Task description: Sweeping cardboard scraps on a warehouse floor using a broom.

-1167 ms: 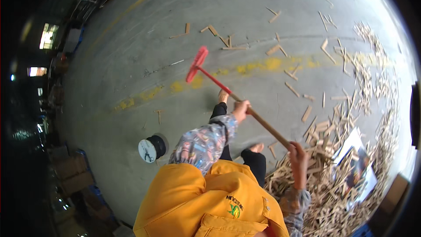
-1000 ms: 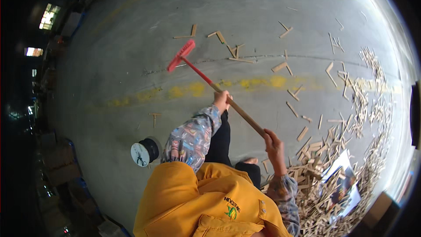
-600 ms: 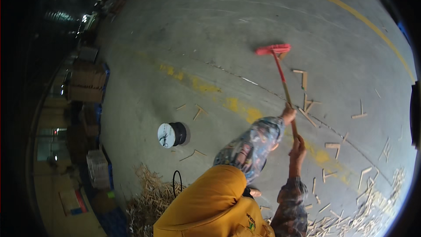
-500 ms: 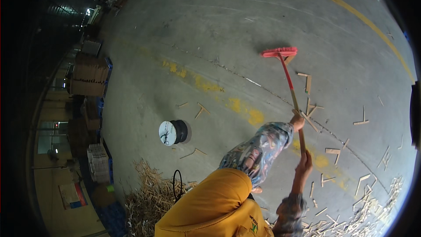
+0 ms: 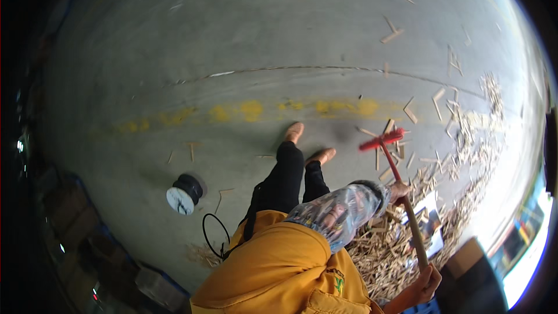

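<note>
On the grey concrete floor point(image 5: 244, 40), my 2 hands, left hand point(image 5: 399, 191) and right hand point(image 5: 428, 279), clamp a red-headed, wooden-handled broom point(image 5: 395, 166) among scattered wood offcuts point(image 5: 459, 151).

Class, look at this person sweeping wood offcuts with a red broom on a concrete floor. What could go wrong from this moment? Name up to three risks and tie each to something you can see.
1. The wood strips lie scattered close to the feet; stepping on one could cause a slip.
2. A black cable loops on the floor beside the person and might snag a foot.
3. The broom head sweeps close to the right foot and could strike it.
</note>
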Tool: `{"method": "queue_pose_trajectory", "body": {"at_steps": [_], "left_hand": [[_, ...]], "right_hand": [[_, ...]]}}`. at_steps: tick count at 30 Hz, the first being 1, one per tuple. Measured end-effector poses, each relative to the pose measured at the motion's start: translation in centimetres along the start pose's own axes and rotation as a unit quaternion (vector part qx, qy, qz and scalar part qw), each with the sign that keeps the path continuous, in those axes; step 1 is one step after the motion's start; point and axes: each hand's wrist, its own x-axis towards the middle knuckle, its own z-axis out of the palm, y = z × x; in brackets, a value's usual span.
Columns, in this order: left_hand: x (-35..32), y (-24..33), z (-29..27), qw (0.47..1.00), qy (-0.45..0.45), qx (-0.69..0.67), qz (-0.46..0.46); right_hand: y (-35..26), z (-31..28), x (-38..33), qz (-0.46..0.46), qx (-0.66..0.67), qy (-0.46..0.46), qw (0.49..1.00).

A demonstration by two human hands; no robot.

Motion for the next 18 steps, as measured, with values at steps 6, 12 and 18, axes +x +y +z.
{"method": "queue_pose_trajectory", "body": {"at_steps": [6, 12, 18], "left_hand": [[-2.1, 0.6, 3.6, 0.994, 0.013, 0.052, 0.098], [8.9, 10.0, -5.5, 0.919, 0.236, 0.205, 0.240], [13.9, 16.7, 5.0, 0.884, 0.246, 0.332, 0.218]], "right_hand": [[5.1, -5.8, 1.0, 0.169, -0.003, 0.055, 0.984], [15.7, 6.4, 3.3, 0.189, 0.153, -0.207, 0.948], [19.8, 21.9, 16.7, 0.099, 0.290, -0.190, 0.933]]}}
